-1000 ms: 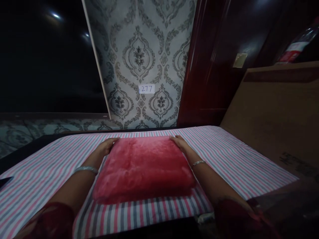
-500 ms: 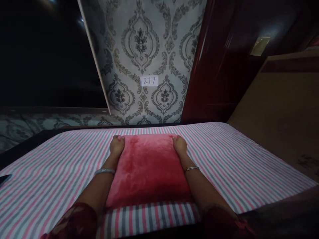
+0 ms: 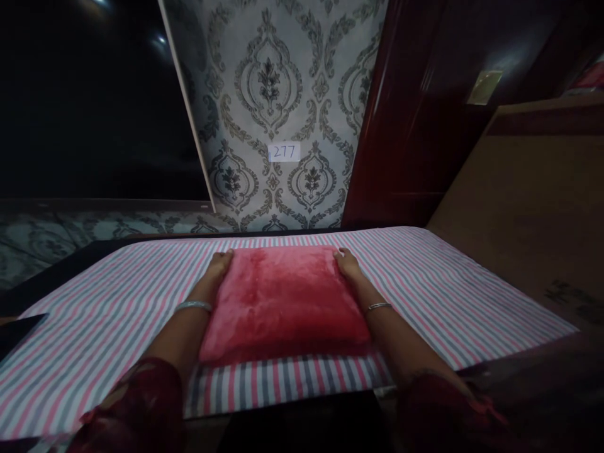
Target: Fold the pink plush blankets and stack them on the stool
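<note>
A flat, square red plush cushion (image 3: 287,302) lies on a striped cloth in front of me. Its pile shows lighter pink patches toward the left and far edges. My left hand (image 3: 219,262) is at its far left corner, fingers curled around the edge. At the far right corner, my right hand (image 3: 348,260) holds the other edge between thumb and fingers, the index finger sticking up a little. The undersides of both hands are hidden. Each wrist wears a bracelet.
The striped cloth (image 3: 136,302) covers the table. A dark flat object (image 3: 21,330) lies at the left edge. Behind stand a black screen (image 3: 94,113) and a patterned wall with a paper label reading 277 (image 3: 284,151). A large cardboard box (image 3: 528,207) stands at the right.
The cushion's far edge looks wider, and my hands are farther apart at its corners. My right fingers are less tightly curled. The view has shifted slightly, showing more of the dark object.
</note>
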A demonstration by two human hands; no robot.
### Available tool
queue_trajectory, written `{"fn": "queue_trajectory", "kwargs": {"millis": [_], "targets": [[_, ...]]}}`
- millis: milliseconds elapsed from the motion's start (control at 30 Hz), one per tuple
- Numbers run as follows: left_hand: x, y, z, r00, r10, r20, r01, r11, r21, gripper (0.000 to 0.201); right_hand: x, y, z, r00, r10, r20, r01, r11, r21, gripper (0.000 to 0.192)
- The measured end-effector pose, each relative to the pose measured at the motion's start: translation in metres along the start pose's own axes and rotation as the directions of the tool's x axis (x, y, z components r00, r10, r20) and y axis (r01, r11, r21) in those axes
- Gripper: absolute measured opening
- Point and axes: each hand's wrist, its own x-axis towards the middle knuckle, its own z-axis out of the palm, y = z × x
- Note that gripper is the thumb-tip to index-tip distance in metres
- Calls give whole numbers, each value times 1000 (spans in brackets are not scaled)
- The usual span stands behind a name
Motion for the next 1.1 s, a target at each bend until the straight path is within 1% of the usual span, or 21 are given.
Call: {"fn": "queue_trajectory", "kwargs": {"millis": [67, 167, 233, 267, 300, 367, 400, 433, 500, 600, 633, 700, 767, 833, 933, 1000, 1033, 1100], "targets": [[-16, -1, -15, 996, -10, 87, 16, 998, -68, 57, -14, 12, -12, 999, 23, 35, -24, 998, 53, 56], [-48, -8, -35, 976, -118, 181, 153, 969, -195, 72, -51, 37, -25, 993, 5, 119, -27, 983, 184, 63], [-74, -18, -44, 958, -176, 226, 228, 946, -231, 84, -79, 53, -27, 989, -58, 135, 13, 951, 310, 63], [-86, -24, -46, 957, -171, 232, 222, 952, -213, 88, -92, 58, -27, 988, -108, 112, 61, 933, 355, 64], [-97, -30, -47, 966, -135, 220, 175, 969, -175, 88, -102, 63, -25, 985, -160, 69, 123, 919, 374, 64], [-111, -42, -46, 990, -13, 137, 23, 997, -73, 84, -114, 69, -21, 971, -237, -25, 231, 910, 345, 62], [-114, -48, -44, 995, 45, 84, -43, 999, -24, 81, -116, 72, -18, 967, -250, -53, 254, 911, 325, 61], [-115, -53, -42, 996, 79, 37, -79, 997, 12, 78, -117, 73, -16, 967, -245, -72, 255, 915, 313, 60], [-114, -59, -39, 998, 65, -8, -65, 998, 26, 74, -116, 76, -13, 974, -208, -91, 227, 924, 307, 59], [-113, -60, -39, 1000, -11, 14, 12, 998, -59, 69, -117, 78, -12, 983, -157, -99, 182, 923, 339, 60], [-114, -58, -39, 999, -27, 23, 29, 995, -93, 69, -118, 78, -14, 986, -142, -91, 166, 915, 368, 61], [-121, -54, -42, 997, -62, 36, 67, 986, -154, 71, -123, 78, -18, 994, -107, -36, 112, 888, 445, 66], [-128, -51, -47, 994, -96, 48, 104, 974, -201, 77, -129, 80, -24, 997, -72, 37, 43, 862, 505, 77], [-134, -53, -55, 991, -112, 76, 127, 965, -231, 86, -134, 83, -31, 994, -60, 94, 0, 845, 535, 86], [-142, -57, -72, 977, -108, 182, 156, 947, -279, 101, -142, 87, -41, 985, -99, 139, 1, 818, 575, 92], [-147, -57, -82, 961, -86, 263, 172, 929, -327, 105, -146, 87, -48, 979, -119, 167, -9, 790, 613, 88], [-148, -56, -85, 954, -76, 291, 181, 918, -353, 105, -148, 86, -51, 974, -121, 190, -29, 768, 640, 83], [-149, -50, -89, 947, -71, 315, 201, 892, -406, 97, -147, 81, -56, 961, -117, 251, -100, 697, 710, 69]]}}
